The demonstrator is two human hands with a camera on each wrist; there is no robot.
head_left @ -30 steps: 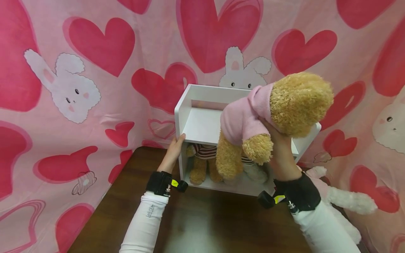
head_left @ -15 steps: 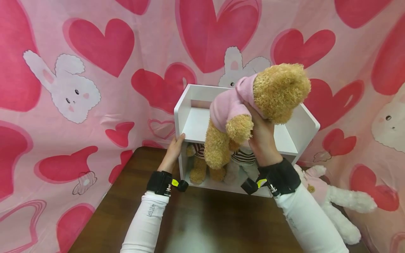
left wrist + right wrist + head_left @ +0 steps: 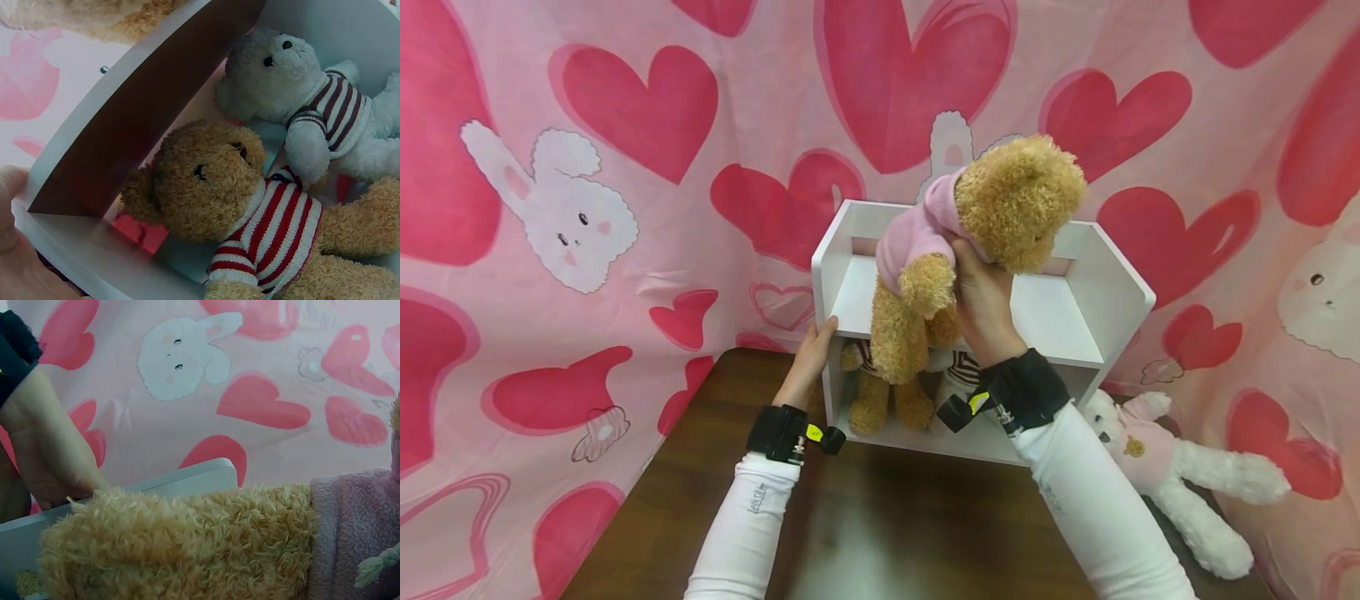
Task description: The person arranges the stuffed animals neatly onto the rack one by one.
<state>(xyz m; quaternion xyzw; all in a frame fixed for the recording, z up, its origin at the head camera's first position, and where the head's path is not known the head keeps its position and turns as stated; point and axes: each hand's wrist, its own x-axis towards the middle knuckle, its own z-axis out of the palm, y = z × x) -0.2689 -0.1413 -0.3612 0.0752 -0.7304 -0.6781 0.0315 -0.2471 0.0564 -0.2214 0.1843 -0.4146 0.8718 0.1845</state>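
Note:
My right hand holds a golden-brown teddy bear in a pink hoodie by its upper body, below the head. It hangs in front of the upper tier of a small white shelf, its back toward the head camera. In the right wrist view a furry leg of it fills the lower part. My left hand grips the shelf's left side, thumb at the front edge. On the lower tier sit a brown bear in a red-striped sweater and a white bear in a dark-striped sweater.
A white plush toy in a pink top lies beside the shelf on the right. The shelf stands on a dark brown wooden table. Behind hangs a pink cloth printed with hearts and rabbits.
My right hand has moved left with the teddy bear, from the shelf's right side to in front of its middle. The left hand has stayed on the shelf.

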